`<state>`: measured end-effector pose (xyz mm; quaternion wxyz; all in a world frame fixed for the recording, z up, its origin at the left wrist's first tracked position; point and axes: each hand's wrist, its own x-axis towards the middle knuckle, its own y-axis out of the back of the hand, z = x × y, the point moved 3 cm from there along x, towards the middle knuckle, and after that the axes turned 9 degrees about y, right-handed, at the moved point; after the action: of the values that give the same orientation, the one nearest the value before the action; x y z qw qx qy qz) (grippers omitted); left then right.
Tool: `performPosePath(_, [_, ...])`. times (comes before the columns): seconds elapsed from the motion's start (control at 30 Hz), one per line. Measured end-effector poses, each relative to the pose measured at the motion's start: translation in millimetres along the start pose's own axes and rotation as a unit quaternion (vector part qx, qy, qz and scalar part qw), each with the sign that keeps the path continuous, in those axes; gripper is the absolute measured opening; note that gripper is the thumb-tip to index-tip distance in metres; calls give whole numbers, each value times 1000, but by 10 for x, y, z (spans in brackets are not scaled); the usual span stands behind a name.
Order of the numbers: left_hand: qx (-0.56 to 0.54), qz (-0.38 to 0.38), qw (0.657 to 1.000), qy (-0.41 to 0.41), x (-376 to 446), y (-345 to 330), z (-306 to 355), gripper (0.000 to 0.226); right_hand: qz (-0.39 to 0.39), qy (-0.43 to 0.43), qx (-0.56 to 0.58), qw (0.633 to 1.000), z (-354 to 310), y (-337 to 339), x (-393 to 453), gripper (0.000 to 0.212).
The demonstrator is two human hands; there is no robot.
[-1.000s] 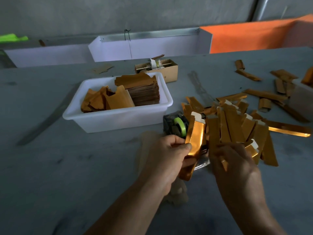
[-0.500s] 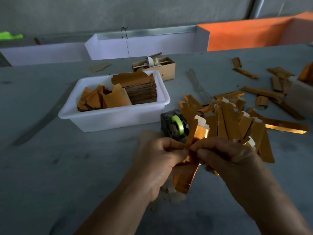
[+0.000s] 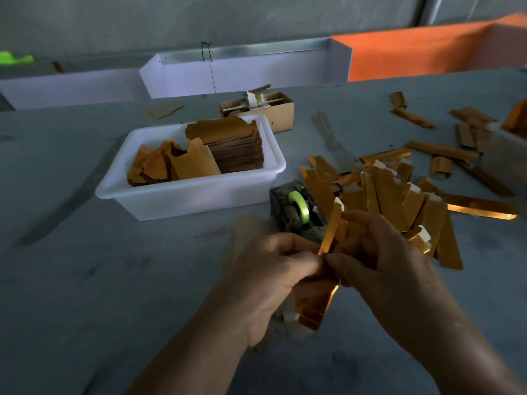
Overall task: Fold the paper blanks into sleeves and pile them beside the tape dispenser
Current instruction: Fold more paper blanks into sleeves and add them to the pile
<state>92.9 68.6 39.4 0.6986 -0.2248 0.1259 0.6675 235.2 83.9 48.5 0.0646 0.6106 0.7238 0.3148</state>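
- Both hands now close together: left hand (image 3: 273, 277) and right hand (image 3: 379, 260) pinch one gold blank (image 3: 328, 269), narrower than before.
- Probably mid-crease, near the tape dispenser (image 3: 296, 212); sleeve pile (image 3: 385, 195) waits just beyond.

Packing workshop: bin (image 3: 182, 195) of blanks (image 3: 236, 143)

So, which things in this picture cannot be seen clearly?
- Head view: the middle of the gold blank is covered by the left hand and right hand, so the fold is hidden.
- White bits under the left hand: blurred.
- Bin at the right edge: cut off.
- Cardboard box contents: too small.
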Motion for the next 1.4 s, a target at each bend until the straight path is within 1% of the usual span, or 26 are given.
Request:
performPosePath(0.1, [7, -3, 1000, -1, -6, 1, -11, 7, -7, -14, -12, 1000, 8, -16, 2, 44])
performPosePath(0.3, [7, 53, 998, -24, 29, 11, -83, 5, -4, -10, -48, 999, -15, -66, 2, 47])
performPosePath(0.4, [33, 86, 994, -62, 16, -7, -100, 10, 9, -2, -96, 995, -60, -80, -6, 48])
performPosePath(0.47, [69, 126, 985, -96, 3, -31, -120, 15, 23, 5, -125, 992, -104, -98, -23, 46])
performPosePath(0.57, [85, 176, 971, -137, -22, -64, -148, 19, 41, -2, -149, 988, -147, -125, -55, 45])
performPosePath(0.63, [90, 195, 964, -154, -49, -59, -153, 17, 40, -14, -171, 984, -170, -124, -54, 47])
performPosePath(0.73, [100, 192, 962, -166, -105, 3, -95, 7, 40, -24, -227, 973, -182, -71, -23, 57])
performPosePath(0.8, [115, 177, 963, -165, -135, 28, -50, 7, 47, -25, -178, 983, -152, -55, -3, 58])
performPosePath(0.9, [107, 151, 972, -143, -145, 35, -23, 9, 21, -39, -26, 999, -79, -110, 4, 50])
performPosePath(0.97, [63, 131, 983, -114, -132, 46, -30, 10, 6, -51, 38, 998, -31, -151, 1, 38])
performPosePath(1.03, [37, 115, 988, -92, -112, 63, -42, 12, -1, -54, 76, 996, 12, -173, 6, 20])
performPosePath(1.1, [69, 106, 989, -80, -95, 88, -47, 10, -6, -58, 109, 992, 61, -194, 9, 15])
performPosePath(1.17, [111, 97, 986, -78, -91, 149, -26, 4, -7, -68, 136, 988, 100, -200, 24, 17])
performPosePath(1.2, [147, 116, 978, -88, -79, 216, -6, 2, 1, -70, 141, 987, 121, -181, 50, 18])
performPosePath(1.23, [220, 163, 956, -109, -54, 316, 20, 5, 16, -70, 135, 988, 160, -136, 91, 20])
performPosePath(1.27, [314, 221, 914, -127, -14, 427, 48, 9, 35, -67, 118, 990, 219, -74, 143, 21])
performPosePath(1.3, [400, 277, 863, -133, 23, 533, 73, 12, 61, -61, 91, 992, 276, 2, 203, 20])
performPosePath(1.33, [457, 319, 821, -124, 61, 631, 88, 16, 95, -53, 43, 993, 340, 93, 270, 16])
performPosePath(1.37, [482, 338, 803, -97, 113, 724, 77, 23, 129, -52, -20, 990, 398, 185, 336, 11])
performPosePath(1.4, [484, 335, 806, -61, 172, 802, 48, 33, 154, -62, -91, 982, 448, 260, 391, 14])
